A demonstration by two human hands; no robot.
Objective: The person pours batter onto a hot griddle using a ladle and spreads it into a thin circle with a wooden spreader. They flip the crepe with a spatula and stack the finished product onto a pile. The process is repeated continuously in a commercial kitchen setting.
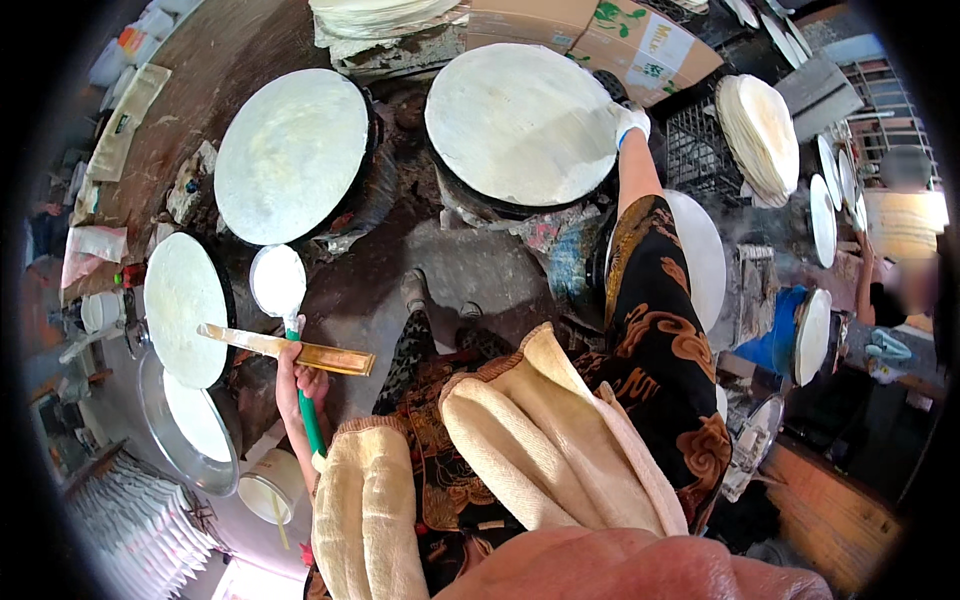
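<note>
Closed round a green handle, my left hand (303,372) holds a ladle (276,281) whose round bowl looks full of white batter. The same hand also grips a flat wooden strip (335,358), which points left across the near-left griddle. My right arm stretches far forward. My right hand (631,122), in a white glove with some blue, touches the right rim of a large round griddle (520,125) covered by a pale thin sheet; its fingers are too small and hidden to read. Another coated griddle (290,155) stands at the far left.
A metal basin (155,410) and a white bucket (270,487) sit at my left. Stacked thin flatbreads (757,135) lie at the right on a black crate (697,145). A cardboard box (640,45) stands at the back. Another person's arm (865,280) shows at the far right.
</note>
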